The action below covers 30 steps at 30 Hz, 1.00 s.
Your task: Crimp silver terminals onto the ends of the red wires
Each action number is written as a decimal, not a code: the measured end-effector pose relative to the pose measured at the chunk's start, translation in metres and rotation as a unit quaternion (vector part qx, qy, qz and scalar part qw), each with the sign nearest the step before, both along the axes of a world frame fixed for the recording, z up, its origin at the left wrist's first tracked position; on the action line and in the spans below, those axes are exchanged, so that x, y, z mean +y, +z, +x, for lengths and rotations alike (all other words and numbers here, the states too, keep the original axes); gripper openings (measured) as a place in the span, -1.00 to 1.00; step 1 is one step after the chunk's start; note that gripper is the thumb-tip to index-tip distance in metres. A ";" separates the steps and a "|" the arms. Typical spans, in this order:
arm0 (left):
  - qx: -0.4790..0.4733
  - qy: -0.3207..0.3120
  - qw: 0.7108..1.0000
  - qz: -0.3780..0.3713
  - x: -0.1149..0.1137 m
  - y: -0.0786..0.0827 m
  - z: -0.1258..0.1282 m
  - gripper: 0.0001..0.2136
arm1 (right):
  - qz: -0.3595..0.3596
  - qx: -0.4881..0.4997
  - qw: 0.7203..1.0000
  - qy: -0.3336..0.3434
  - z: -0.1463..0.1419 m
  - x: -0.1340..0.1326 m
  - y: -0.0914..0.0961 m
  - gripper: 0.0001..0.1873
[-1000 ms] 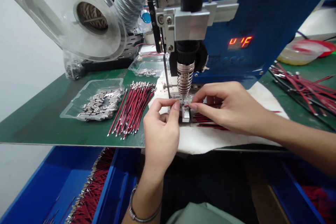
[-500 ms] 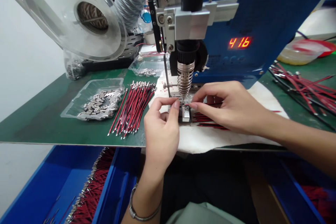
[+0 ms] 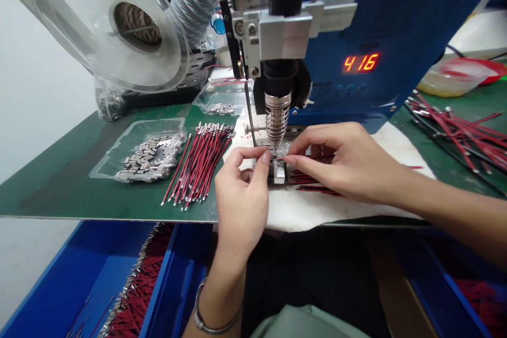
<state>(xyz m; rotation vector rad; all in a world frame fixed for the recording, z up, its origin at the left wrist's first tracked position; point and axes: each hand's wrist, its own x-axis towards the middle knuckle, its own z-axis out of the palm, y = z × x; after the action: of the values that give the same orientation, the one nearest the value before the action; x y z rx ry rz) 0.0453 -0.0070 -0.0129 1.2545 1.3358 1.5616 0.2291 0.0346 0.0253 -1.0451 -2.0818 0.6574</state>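
Note:
My left hand [image 3: 242, 198] is pinched, thumb and forefinger closed just left of a small metal fixture [image 3: 279, 171] under the ribbed metal nozzle [image 3: 276, 120] of a blue machine [image 3: 380, 21]. What it pinches is too small to make out. My right hand [image 3: 348, 161] comes in from the right, its fingertips pinched on a thin red wire [image 3: 280, 158] held at the fixture beneath the nozzle. Several more red wires [image 3: 312, 177] lie under that hand on a white sheet [image 3: 301, 211].
A bundle of red wires [image 3: 198, 161] and a clear tray of small metal terminals [image 3: 148, 152] lie left on the green bench [image 3: 59, 179]. More wires [image 3: 455, 132] are piled right. A clear reel [image 3: 114, 21] hangs upper left. Blue bins [image 3: 99, 280] with wires sit below. The display [image 3: 360, 62] reads 416.
Both hands have stayed pinched at the fixture, almost still. The display changed from a half-drawn reading to 416. The view shifted slightly.

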 end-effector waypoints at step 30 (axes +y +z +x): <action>0.019 -0.007 1.000 0.010 -0.002 0.001 0.000 -0.90 | -0.008 -0.001 1.000 -0.003 0.001 -0.001 0.000 -0.81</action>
<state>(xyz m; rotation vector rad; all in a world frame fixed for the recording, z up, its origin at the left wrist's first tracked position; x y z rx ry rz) 0.0457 -0.0089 -0.0115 1.3097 1.3345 1.5527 0.2297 0.0336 0.0248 -1.0604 -2.0774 0.6706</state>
